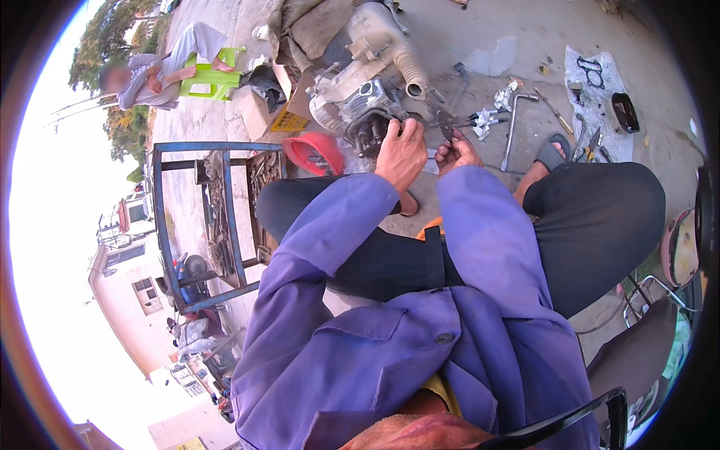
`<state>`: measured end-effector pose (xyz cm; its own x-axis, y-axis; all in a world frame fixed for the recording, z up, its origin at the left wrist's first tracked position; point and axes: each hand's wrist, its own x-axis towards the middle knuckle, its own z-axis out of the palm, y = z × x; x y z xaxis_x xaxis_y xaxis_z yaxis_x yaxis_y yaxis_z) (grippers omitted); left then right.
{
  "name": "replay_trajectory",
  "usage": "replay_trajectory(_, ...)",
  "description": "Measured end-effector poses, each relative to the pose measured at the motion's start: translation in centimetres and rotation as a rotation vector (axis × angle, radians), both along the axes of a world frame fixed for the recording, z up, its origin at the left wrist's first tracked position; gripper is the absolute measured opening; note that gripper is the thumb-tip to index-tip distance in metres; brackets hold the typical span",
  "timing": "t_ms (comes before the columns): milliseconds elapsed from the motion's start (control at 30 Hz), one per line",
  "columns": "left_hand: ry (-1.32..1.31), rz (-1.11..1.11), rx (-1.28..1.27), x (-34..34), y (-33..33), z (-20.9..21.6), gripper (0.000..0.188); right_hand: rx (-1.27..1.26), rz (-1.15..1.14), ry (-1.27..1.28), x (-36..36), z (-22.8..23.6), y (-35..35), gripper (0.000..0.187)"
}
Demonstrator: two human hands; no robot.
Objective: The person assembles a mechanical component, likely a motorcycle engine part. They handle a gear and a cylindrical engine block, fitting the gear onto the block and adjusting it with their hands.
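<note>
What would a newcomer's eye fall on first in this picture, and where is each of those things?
Probably the purple jacket filling the lower middle, its sleeves leading up to the left hand at a grey engine and the right hand holding a small dark part. Left of the engine, a red bowl stands out beside a blue metal frame. Toward the upper left, a lime-green chair also draws the eye.
</note>
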<state>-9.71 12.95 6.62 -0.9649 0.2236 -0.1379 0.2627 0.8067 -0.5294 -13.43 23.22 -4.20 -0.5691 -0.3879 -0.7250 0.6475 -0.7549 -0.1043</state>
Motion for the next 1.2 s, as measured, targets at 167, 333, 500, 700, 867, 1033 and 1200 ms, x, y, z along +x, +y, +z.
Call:
replay_trajectory(167, -0.065, 0.039, -0.047, -0.7, -0.4, -0.4, 0.019, -0.032, 0.002, 0.002, -0.4, -0.6, 0.2, 0.039)
replay_trajectory(333, 0.001, -0.036, 0.015, -0.4, -1.0, -0.1, 0.02, -0.039, 0.041, 0.002, -0.2, -0.7, 0.2, 0.039)
replay_trajectory(500, 0.005, -0.059, 0.02, -0.3, -1.5, 2.1, 0.022, -0.037, 0.115, 0.049, 0.1, -1.6, 0.0, 0.038)
replay_trajectory(700, 0.036, -0.133, 0.086, -0.5, -3.1, 4.3, 0.019, -0.01, 0.163, 0.085, 1.4, -1.2, -0.4, 0.036)
replay_trajectory(867, -0.043, -0.138, 0.173, -1.5, -4.5, 5.4, 0.021, 0.051, 0.149, 0.074, 1.5, -0.9, -0.6, 0.033)
replay_trajectory(1033, -0.133, -0.077, 0.329, -2.7, -5.7, 6.4, 0.026, 0.055, 0.258, 0.019, 2.1, 1.9, 0.2, 0.034)
replay_trajectory(1200, -0.21, 0.003, 0.509, -3.6, -6.9, 7.1, 0.025, 0.017, 0.4, 0.07, 3.8, -0.3, -1.0, 0.036)
